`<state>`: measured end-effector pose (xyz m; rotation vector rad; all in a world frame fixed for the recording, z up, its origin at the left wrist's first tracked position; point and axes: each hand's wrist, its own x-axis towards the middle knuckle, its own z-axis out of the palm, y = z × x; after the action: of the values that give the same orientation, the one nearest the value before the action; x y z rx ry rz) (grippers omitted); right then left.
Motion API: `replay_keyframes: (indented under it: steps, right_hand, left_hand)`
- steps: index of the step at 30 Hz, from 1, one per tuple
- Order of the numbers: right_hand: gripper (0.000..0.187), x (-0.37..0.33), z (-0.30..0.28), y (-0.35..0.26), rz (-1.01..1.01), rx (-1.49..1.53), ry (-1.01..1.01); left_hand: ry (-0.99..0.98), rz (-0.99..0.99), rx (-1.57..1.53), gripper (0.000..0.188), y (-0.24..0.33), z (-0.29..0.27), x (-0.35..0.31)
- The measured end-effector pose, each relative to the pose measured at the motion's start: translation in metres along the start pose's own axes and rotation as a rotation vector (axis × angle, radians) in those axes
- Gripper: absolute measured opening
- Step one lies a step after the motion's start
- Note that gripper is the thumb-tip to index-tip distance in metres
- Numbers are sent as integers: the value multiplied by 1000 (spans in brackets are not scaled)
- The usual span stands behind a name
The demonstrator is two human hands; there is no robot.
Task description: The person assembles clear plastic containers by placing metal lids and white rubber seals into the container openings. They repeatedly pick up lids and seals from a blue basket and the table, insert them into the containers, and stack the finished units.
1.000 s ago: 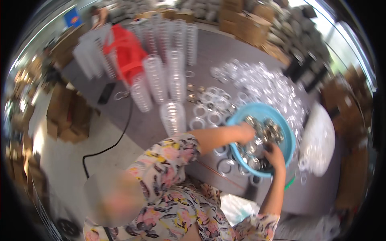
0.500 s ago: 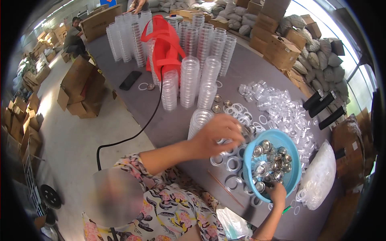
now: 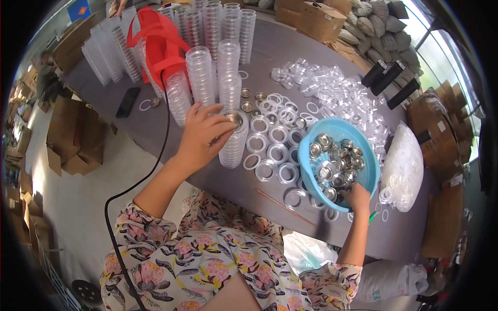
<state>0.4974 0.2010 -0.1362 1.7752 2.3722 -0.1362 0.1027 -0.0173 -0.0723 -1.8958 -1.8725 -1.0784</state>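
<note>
At the nearest stack of clear plastic cups, my left hand has its fingertips on a shiny round metal cap at the stack's top. Its other fingers are raised and slightly apart. My right hand reaches over the near rim of a light blue plastic basket. Several silvery metal caps lie in that basket. The right fingers are bent down among them, and their tips are hidden. Clear plastic rings lie flat on the table between the stack and the basket.
Tall cup stacks and a red bag stand at the back. Clear plastic parts are heaped behind the basket, with a filled plastic bag to its right. A black phone and cable are left, a thin stick in front.
My left hand has moved left from beside the basket to the top of the near cup stack. My right hand stays at the basket's near rim. The whole view has shifted.
</note>
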Motion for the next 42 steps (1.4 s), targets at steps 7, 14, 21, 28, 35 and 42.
replay_keyframes:
  steps: [7,14,21,28,35,42]
  right_hand:
    - [31,-17,-13,-5,-28,-5,26]
    - [26,-17,-24,-6,-7,90,7]
    - [18,-48,-54,-71,-215,1374,283]
    - [21,-57,-36,-236,-650,1415,273]
    - [24,-40,3,-319,-504,1962,270]
    - [26,-41,23,-331,-449,1843,461]
  left_hand:
    - [-260,76,64,15,-6,-12,8]
    - [-420,71,62,14,-5,-18,18]
    - [-139,-190,-445,14,-23,8,-5]
    - [126,-346,-833,14,-21,28,-14]
    - [138,-173,-407,16,-3,27,-18]
    - [266,-409,-835,13,-7,34,-17]
